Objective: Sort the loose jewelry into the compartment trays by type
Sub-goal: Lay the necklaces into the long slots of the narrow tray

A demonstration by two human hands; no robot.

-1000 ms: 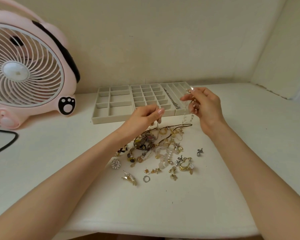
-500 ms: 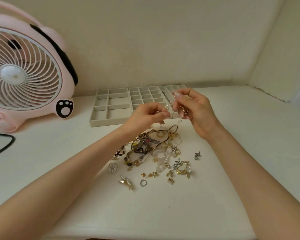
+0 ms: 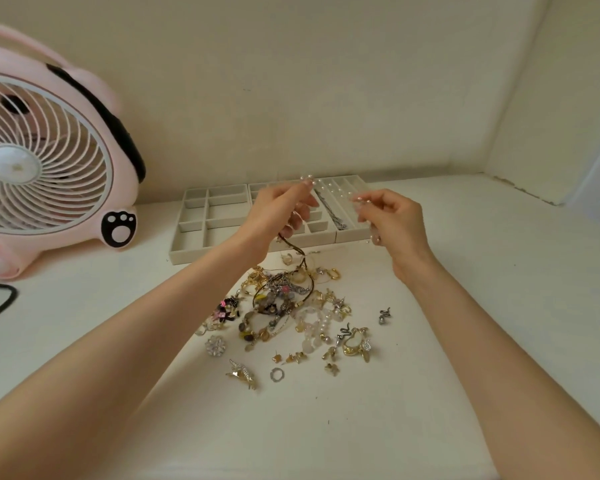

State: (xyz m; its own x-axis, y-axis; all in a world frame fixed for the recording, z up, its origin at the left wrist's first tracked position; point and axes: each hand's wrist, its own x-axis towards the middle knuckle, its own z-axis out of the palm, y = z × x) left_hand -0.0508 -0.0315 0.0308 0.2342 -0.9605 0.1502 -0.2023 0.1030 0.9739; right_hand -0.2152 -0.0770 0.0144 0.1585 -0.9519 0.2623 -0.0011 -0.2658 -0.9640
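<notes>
Pearls on a thin strand [image 3: 329,188] hang stretched between both hands, raised above the trays [image 3: 222,216] at the back of the table [image 3: 465,341]. The strand looks light and limp, so it will likely sag and swing; it may snag on the pile [image 3: 284,306] below, since a dark cord [image 3: 298,254] rises from that heap toward the left hand. Beads are slippery, so holding near each end and keeping it taut seems the safest grip, and a hard pull could snap it.

Left hand [image 3: 281,209] is lifted with the wrist bent, thumb and forefinger pinching one end by the pearls at its fingertips, the other fingers curled under. Right hand [image 3: 392,220] sits at a similar height just over the right tray, pinching the other end between thumb and forefinger, remaining fingers loosely folded. One chain [image 3: 331,213] already lies in a long slot; the pile rests between the forearms, well clear of the fan [image 3: 49,161].
</notes>
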